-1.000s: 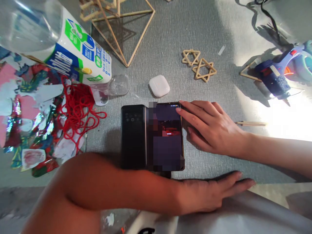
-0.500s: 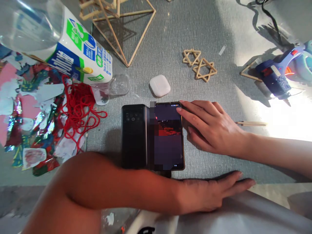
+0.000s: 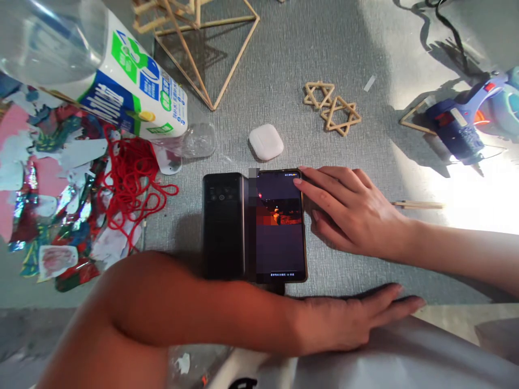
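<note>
A phone (image 3: 279, 227) in an open black flip case (image 3: 223, 224) lies on the grey mat, its screen lit. My right hand (image 3: 352, 213) rests flat beside the phone's right edge, fingers stretched, fingertips touching its top right corner. My left hand (image 3: 352, 321) lies flat along the near table edge, fingers straight and pointing right, holding nothing. My left forearm crosses in front of the phone's lower end.
A white earbud case (image 3: 265, 142) sits just beyond the phone. Two stick stars (image 3: 332, 108) lie further back, a stick pyramid frame (image 3: 203, 48) at top. A lying plastic bottle (image 3: 121, 86), red string (image 3: 130, 178) and foil scraps (image 3: 44, 178) fill the left. A blue glue gun (image 3: 462, 124) lies right.
Only the picture on the phone screen has changed. Both hands stay where they were.
</note>
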Tool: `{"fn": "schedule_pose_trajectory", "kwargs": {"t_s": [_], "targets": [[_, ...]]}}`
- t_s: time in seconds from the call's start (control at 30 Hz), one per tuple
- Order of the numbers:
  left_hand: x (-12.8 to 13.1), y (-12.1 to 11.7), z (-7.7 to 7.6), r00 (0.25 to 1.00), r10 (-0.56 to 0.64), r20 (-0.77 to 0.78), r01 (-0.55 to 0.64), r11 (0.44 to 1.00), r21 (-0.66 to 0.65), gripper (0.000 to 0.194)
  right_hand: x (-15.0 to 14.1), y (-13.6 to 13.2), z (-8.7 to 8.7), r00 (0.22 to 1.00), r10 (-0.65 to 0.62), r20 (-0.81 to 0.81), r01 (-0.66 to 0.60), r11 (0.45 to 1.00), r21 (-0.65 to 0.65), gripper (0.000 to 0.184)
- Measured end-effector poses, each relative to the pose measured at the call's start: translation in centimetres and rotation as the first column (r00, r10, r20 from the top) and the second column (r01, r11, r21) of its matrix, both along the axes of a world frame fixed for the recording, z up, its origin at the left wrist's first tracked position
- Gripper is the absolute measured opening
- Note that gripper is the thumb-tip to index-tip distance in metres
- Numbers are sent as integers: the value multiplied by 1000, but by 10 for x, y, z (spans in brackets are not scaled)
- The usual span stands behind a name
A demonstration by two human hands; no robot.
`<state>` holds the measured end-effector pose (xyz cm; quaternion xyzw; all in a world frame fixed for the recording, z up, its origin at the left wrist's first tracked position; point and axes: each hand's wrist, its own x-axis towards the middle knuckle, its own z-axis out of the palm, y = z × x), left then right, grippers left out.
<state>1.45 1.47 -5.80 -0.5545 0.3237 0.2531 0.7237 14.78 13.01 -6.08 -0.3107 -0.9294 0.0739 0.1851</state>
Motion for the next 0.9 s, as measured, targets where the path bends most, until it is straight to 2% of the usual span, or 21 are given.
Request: {"fn": "schedule_pose_trajectory", "kwargs": {"t_s": [0.03, 0.07, 0.1, 0.13, 0.2, 0.27, 0.4, 0.5, 0.6, 0.73, 0.87, 0.9], "targets": [[-2, 1, 2, 998, -47, 41, 45, 998, 38, 28, 0, 0, 0, 1000, 1, -1, -1, 1000, 0, 62], [-3, 1, 5, 987, -41, 158, 47, 998, -35, 33, 0, 0, 0, 1000, 1, -2, -1, 1000, -1, 62], [-5, 0, 7, 955, 26, 294, 27, 984, -174, 42, 0, 0, 0, 1000, 2, -2, -2, 1000, -3, 63], [-7, 0, 8, 912, 134, 387, 2, 943, -333, 55, 0, 0, -1, 1000, 2, -3, -2, 1000, -5, 64], [-9, -2, 8, 841, 357, 406, -37, 788, -615, 80, 0, 0, -1, 1000, 1, -4, -1, 1000, -11, 64], [-9, -5, 7, 810, 498, 309, -88, 624, -776, 92, 0, 0, -1, 1000, 0, -3, 0, 1000, -9, 63], [-9, -9, 1, 736, 660, 148, -96, 318, -943, 83, 0, 1, 0, 1000, 4, 7, -4, 1000, 11, 58], [-10, -12, -4, 676, 733, 74, -83, 175, -981, 70, 0, 0, 1, 1000, 2, 8, -2, 1000, 6, 59], [-11, -17, -11, 636, 769, 69, -31, 115, -993, 63, 0, 0, 0, 1000, 2, 0, -2, 1000, -3, 61], [-10, -22, -18, 581, 805, 124, 84, 92, -992, 54, 0, 0, 0, 1000, 5, 0, -5, 1000, 12, 58], [-9, -21, -18, 502, 858, 111, 214, 1, -977, 29, 0, 0, 0, 1000, 3, 7, -3, 1000, 18, 56], [-9, -20, -18, 472, 872, 133, 263, 5, -965, 23, 0, 0, 0, 1000, 2, 8, -2, 1000, 18, 56]]}}
